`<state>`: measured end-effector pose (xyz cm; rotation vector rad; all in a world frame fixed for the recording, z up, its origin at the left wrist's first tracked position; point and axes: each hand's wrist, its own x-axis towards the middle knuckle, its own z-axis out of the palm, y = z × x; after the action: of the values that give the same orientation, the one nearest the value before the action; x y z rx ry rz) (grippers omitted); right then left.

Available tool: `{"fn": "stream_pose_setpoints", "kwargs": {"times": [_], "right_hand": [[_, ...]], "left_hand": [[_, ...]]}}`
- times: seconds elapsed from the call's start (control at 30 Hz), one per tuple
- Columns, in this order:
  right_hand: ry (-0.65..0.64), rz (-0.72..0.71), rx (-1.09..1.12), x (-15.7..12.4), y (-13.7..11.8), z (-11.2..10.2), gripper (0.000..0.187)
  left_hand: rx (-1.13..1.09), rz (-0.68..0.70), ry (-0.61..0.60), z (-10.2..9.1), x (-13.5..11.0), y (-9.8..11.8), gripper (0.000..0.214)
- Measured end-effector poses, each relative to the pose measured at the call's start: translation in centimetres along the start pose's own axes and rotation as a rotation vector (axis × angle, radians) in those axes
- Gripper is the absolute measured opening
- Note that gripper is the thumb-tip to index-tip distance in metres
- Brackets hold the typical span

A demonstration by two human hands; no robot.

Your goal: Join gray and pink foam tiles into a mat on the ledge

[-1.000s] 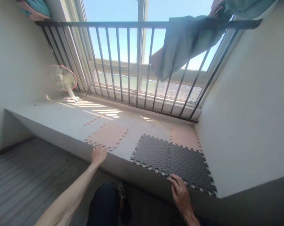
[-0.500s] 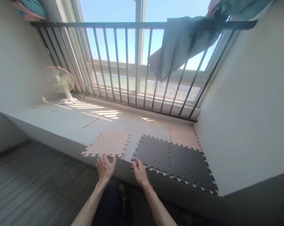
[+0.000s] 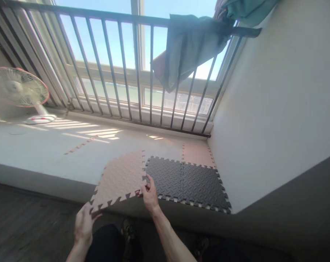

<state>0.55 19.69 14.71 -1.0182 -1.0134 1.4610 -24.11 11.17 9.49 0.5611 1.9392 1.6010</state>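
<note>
A pink foam mat tile (image 3: 121,176) with toothed edges is lifted and tilted at the front of the white ledge. My left hand (image 3: 83,223) grips its near left corner. At its near right corner, my right hand (image 3: 150,193) pinches the edge between thumb and fingers. The tile's right edge comes close to two joined black foam tiles (image 3: 165,174) lying flat; whether they touch I cannot tell. Behind the black tiles, another pink foam tile (image 3: 198,154) lies flat by the wall.
A fan (image 3: 20,87) stands on the ledge (image 3: 39,149) at the left. Dark railing (image 3: 124,72) runs before the window, with a grey-green cloth (image 3: 187,51) hanging over it. A toothed pink strip (image 3: 81,145) lies on the ledge. The right wall (image 3: 271,109) bounds the mats.
Both hands have taken hold of the pink tile; its near edge is raised and the tile is tilted. My left hand moved left and down. The view has shifted to the right.
</note>
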Motion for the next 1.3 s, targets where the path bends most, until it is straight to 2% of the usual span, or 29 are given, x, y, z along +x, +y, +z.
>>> {"fn": "stream_pose_setpoints", "kwargs": {"times": [0.07, 0.17, 0.3, 0.43, 0.6, 0.77, 0.87, 0.97, 1.03, 1.1, 1.17, 1.3], "right_hand": [[0.021, -0.035, -0.026, -0.3, -1.5, -3.1, 0.075], [0.089, -0.096, -0.093, -0.5, -3.1, -8.2, 0.075], [0.179, -0.127, -0.139, 0.6, -4.3, -14.7, 0.079], [0.243, -0.096, -0.095, 3.7, -4.8, -19.6, 0.09], [0.265, -0.099, -0.087, 9.3, -5.3, -23.2, 0.094], [0.285, -0.128, -0.134, 16.1, -6.2, -24.8, 0.091], [0.291, -0.137, -0.173, 19.9, -6.6, -25.4, 0.088], [0.28, -0.142, -0.363, 22.5, -6.6, -26.1, 0.076], [0.297, -0.136, -0.559, 23.3, -6.3, -26.7, 0.066], [0.34, -0.137, -0.737, 23.4, -5.7, -27.2, 0.059], [0.374, -0.149, -0.923, 22.9, -4.9, -27.4, 0.053], [0.307, -0.184, -1.285, 21.6, -3.9, -27.3, 0.05]], "left_hand": [[-0.204, -0.116, -0.041, 1.8, -0.6, -0.3, 0.047], [-0.326, -0.157, -0.07, 5.7, -2.9, 0.0, 0.05], [-0.323, -0.209, -0.16, 12.3, -4.9, 1.4, 0.043], [-0.304, -0.161, -0.15, 19.1, -4.3, 2.8, 0.044], [-0.234, -0.062, -0.199, 26.5, -1.4, 4.7, 0.044], [-0.054, 0.027, -0.239, 33.0, 2.5, 7.0, 0.044], [0.038, 0.064, -0.271, 36.4, 4.8, 7.4, 0.048], [0.121, 0.092, -0.293, 38.6, 6.8, 7.1, 0.051], [0.189, 0.106, -0.298, 39.3, 7.7, 6.9, 0.049], [0.293, 0.141, -0.298, 39.4, 8.2, 6.7, 0.049], [0.481, 0.236, -0.295, 39.1, 8.3, 6.5, 0.055], [0.817, 0.477, -0.261, 38.2, 8.0, 6.2, 0.072]]}}
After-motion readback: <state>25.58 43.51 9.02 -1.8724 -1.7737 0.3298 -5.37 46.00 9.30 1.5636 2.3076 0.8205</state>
